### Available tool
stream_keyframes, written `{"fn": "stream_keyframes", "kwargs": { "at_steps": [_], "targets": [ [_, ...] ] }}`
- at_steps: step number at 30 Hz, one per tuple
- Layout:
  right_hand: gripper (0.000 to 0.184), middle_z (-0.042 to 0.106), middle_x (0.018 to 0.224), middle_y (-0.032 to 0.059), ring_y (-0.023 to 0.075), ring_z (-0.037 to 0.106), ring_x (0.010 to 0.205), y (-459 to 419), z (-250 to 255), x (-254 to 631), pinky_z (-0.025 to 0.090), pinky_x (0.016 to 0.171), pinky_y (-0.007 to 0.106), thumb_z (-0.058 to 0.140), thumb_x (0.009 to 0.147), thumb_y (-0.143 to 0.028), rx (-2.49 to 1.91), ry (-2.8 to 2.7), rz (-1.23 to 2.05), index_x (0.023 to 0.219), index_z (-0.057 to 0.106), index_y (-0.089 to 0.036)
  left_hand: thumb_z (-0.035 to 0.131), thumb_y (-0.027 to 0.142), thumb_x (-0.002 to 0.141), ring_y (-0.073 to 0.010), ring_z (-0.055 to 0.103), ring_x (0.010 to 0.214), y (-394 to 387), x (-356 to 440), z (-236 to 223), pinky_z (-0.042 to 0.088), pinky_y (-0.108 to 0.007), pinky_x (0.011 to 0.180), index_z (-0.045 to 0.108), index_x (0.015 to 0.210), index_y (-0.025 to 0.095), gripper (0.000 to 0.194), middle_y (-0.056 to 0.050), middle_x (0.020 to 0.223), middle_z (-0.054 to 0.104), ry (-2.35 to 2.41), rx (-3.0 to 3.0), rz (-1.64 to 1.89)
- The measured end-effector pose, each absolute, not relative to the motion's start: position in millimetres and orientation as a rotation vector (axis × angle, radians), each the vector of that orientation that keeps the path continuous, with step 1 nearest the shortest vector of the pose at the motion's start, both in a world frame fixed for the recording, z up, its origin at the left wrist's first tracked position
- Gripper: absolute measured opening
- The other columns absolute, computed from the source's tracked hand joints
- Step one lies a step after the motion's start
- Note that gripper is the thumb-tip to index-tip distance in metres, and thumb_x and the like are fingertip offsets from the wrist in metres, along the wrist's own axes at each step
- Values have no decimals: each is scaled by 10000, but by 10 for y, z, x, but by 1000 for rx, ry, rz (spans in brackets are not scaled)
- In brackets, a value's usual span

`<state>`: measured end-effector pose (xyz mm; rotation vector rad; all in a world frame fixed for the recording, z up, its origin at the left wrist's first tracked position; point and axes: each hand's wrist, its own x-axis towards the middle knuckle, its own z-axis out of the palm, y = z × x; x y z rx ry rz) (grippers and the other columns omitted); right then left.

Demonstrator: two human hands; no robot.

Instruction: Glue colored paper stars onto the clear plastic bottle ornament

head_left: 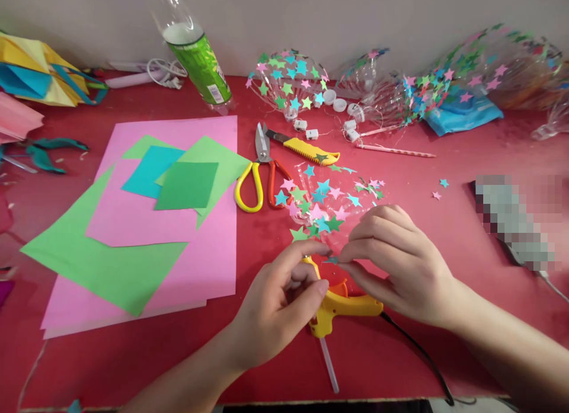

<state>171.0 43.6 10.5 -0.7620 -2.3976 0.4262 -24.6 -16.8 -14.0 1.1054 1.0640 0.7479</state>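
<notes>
Close in front of me, my right hand (406,271) pinches a small blue paper star (331,260) between thumb and fingertips. My left hand (269,309) is beside it, index finger and thumb apart and the other fingers curled; nothing shows in its grasp. Its index fingertip comes close to the star; whether it touches, I cannot tell. Beneath both hands a yellow hot glue gun (355,305) lies on the red table, partly covered, with a clear glue stick (329,365) protruding from it. Just beyond the hands, pink, green and blue paper stars (320,211) cover clear plastic strips.
Pink and green paper sheets (213,271) lie left. Scissors (249,191) and a yellow utility knife (311,151) sit behind the stars. A green-labelled bottle (198,63) and star-covered plastic pieces (288,81) stand along the wall. A phone-like, blurred object (511,223) lies right.
</notes>
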Motion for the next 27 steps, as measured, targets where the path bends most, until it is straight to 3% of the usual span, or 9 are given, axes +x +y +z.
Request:
{"fn": "stream_keyframes", "kwargs": {
  "at_steps": [16,27],
  "targets": [
    [44,623,786,42,163,518,746,420,73,1665,399,672,350,595,847,-124,-839,-2348,417,813,610,-148,494,266,932,-82,448,523,-172,-229,-157,362,-215,492,479,1147,240,217,58,619,482,1034,1118,779],
    [42,629,799,30,174,525,759,391,-4,1659,389,691,352,615,842,-162,-849,-2372,229,884,611,-165,502,256,925,-89,482,554,-163,-227,-163,403,-205,510,491,1133,233,210,50,633,502,1050,1128,796]
  ]
}}
